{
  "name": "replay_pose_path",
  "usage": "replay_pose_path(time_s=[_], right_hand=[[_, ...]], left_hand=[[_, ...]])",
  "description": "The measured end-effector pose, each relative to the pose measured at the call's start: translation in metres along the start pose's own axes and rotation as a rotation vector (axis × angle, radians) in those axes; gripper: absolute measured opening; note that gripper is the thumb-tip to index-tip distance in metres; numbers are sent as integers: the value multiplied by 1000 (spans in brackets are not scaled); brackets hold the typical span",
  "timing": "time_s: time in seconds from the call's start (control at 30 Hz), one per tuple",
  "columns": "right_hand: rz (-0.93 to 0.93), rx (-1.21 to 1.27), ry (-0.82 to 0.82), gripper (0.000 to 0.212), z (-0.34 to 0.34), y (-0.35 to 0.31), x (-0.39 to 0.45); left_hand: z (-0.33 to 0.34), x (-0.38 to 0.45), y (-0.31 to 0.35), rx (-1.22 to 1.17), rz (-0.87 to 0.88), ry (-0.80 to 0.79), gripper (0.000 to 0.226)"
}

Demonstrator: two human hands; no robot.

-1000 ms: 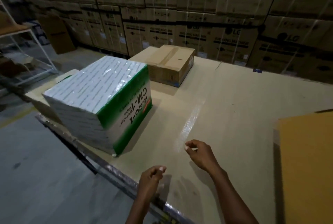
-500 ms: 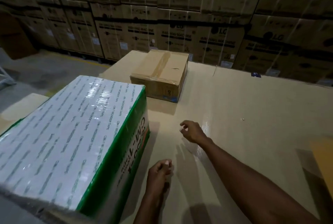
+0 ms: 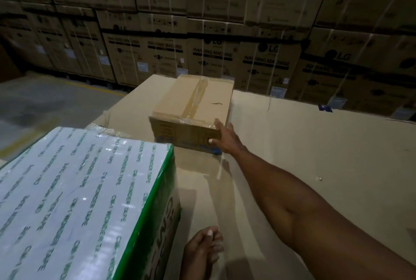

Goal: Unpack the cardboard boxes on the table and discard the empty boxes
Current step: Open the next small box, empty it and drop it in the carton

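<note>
Reaching farther across the table [image 3: 292,144] than half a second ago, the right hand [image 3: 226,139] now touches the near right corner of the brown cardboard box [image 3: 195,108]; before, it hovered over bare tabletop short of the box. Its fingers are spread, the thumb on the near side face and the other fingers lying along the top edge and right side. The left hand [image 3: 202,250] stays low at the near edge of the table, just right of the white and green box [image 3: 78,201], its fingers curled together with the fingertips bunched; whether they pinch anything I cannot tell. The view has moved closer, so the white and green box fills more of the lower left.

Two boxes stand on the table: one brown, one white and green wrapped in shiny film. Two hands are in view.

The brown box sits at the far left part of the table, well apart from the left hand. Its long axis runs away from the person, leaning slightly right, and a strip of clear tape [image 3: 195,99] follows that axis down the middle of the closed lid. Behind the table rises a wall of stacked washing machine cartons [image 3: 258,59].
</note>
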State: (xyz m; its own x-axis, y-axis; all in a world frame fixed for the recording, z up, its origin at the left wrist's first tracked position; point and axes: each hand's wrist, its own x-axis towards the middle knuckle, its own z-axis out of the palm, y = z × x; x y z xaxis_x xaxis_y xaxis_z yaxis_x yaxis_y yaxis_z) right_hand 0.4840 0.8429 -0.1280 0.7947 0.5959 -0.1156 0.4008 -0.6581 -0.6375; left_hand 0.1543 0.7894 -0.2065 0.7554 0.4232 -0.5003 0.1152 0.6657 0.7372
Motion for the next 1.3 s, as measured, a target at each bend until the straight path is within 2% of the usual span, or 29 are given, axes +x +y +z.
replay_pose_path(time_s=[0.1,0.2,0.3,0.47,0.67,0.93,1.03,1.17,1.3], right_hand=[[18,122,37,85,15,3,13],[-4,189,142,73,23,9,14],[-10,146,157,69,22,15,7],[-55,134,201,66,12,31,-25],[-74,158,322,72,-14,82,-105],[-42,118,399,71,-45,160,-262],[-7,126,439,70,-53,179,-333],[50,161,455,72,-61,186,-436],[135,183,471,71,-57,196,-519]], left_hand=[[2,1,7,20,-1,-40,21],[5,7,9,86,-62,20,23],[10,9,11,127,-111,71,24],[16,4,10,126,-77,64,23],[33,-27,14,251,13,19,21],[52,-91,-10,396,34,46,20],[58,-120,-30,514,127,57,17],[63,-168,-56,730,392,103,15],[65,-209,-78,816,544,117,27]])
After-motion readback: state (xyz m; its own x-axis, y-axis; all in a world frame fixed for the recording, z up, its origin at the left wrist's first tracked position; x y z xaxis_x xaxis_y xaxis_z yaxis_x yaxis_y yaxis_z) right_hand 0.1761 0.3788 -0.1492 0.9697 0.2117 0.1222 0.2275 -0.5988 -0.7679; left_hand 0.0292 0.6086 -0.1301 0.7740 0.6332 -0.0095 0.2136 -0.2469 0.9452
